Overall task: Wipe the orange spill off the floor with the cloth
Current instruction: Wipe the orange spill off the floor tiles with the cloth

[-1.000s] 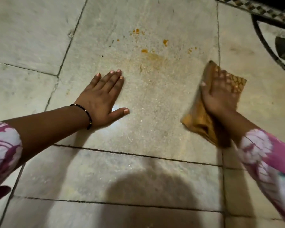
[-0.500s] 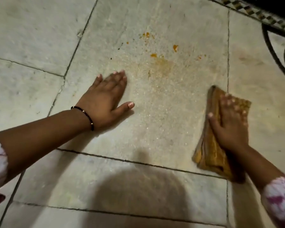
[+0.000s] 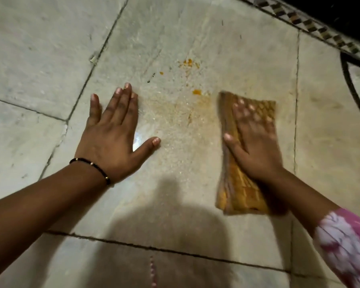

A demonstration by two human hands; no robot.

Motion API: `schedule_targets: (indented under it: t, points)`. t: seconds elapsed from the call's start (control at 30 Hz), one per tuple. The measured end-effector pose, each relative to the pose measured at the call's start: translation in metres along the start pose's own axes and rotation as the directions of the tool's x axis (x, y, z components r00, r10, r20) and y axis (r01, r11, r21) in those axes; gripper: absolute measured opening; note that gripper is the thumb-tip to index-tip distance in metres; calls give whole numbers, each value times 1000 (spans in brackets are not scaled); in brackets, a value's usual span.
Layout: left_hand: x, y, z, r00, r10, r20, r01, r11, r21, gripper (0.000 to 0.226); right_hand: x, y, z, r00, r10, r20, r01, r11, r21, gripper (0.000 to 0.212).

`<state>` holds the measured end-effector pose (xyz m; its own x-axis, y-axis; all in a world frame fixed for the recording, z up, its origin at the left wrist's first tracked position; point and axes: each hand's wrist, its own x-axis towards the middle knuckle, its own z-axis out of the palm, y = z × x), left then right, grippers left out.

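Pale stone floor (image 3: 175, 28) tiles with dark joints fill the view, lit from above so that a person's shadow falls across the near tiles. An orange spill (image 3: 196, 92) lies on the large central tile: a small blob, a scatter of flecks farther from the person, and a faint orange smear with fine grit nearer.

The cloth (image 3: 237, 188), folded and yellow-orange, lies flat on the same tile just right of the spill, its far left corner close to the blob. The right hand (image 3: 256, 142) rests on top of the cloth, palm down, fingers straight and spread; that hand is motion-blurred, so how hard it presses cannot be judged.

The left hand (image 3: 112, 140) lies flat on the floor left of the spill, fingers straight and close together, thumb spread toward the smear. It holds nothing. A black bracelet (image 3: 92, 164) circles that wrist.

Right of the spill, a patterned border strip (image 3: 312, 26) runs along the far edge of the floor.
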<state>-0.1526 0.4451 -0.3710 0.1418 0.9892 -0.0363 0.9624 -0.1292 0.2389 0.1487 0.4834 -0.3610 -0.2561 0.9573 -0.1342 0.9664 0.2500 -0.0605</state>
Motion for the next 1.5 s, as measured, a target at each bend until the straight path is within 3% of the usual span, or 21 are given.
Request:
schedule_targets:
  t: [0.13,0.27,0.33,0.4,0.47,0.57,0.63,0.7,0.8,0.87,0.93,1.03,1.13,1.2,1.33,1.43,1.5]
  points:
    - [2,0,2,1000,-4,-1,4,1000,29,98,23,50,-7,966,255,-33,-256,967,-9,76]
    - [2,1,3,1000,-3,-1,3,999,37,98,134,24,-17,883,469,-20,-466,881,87,73]
    - [3,1,3,1000,-1,-1,1,1000,31,98,167,-15,-18,933,360,-14,-358,931,72,69]
    - [2,0,3,1000,-8,-12,8,1000,28,98,163,-55,-12,995,105,1,-104,994,40,65]
    - [1,-1,4,1000,-16,-21,16,1000,15,98,127,-74,-6,991,-131,3,131,991,8,63]
    - [-1,-2,5,1000,-12,-21,12,1000,-15,97,44,-52,-3,970,-242,31,242,970,-3,64]
    - [-1,-4,6,1000,-12,-22,11,1000,-27,97,5,-19,-6,977,-199,76,197,980,28,66]
    - [-1,-4,7,999,-15,-29,14,999,-32,98,2,12,-11,996,-50,79,48,999,27,67]
    - [1,-3,6,999,-20,-30,19,999,-33,98,69,22,-17,972,230,41,-233,968,88,67]
    - [1,-3,6,1000,-19,-24,19,999,-30,97,133,-2,-20,942,325,79,-334,927,170,66]
    - [1,-3,6,1000,-9,-19,9,1000,-25,96,169,-46,-17,973,213,93,-226,960,163,66]
    - [1,-3,6,1000,-10,-23,9,1000,-27,98,149,-105,-4,997,-71,43,70,997,31,61]
    - [-1,-4,5,995,-90,-45,87,994,-70,108,77,-97,1,962,-275,-1,274,961,-42,61]
    - [-3,-2,5,988,-148,-43,145,987,-64,116,41,-64,0,936,-349,45,351,933,-74,62]
    - [0,-2,4,983,-184,-22,184,983,-7,120,75,-25,-17,974,-218,56,219,976,-11,59]
    - [0,-1,3,985,-174,-9,174,985,5,120,133,-51,-16,1000,23,8,-24,998,60,57]
    - [-1,-2,5,985,-169,-21,170,985,16,120,149,-90,-12,1000,6,14,-6,999,52,57]
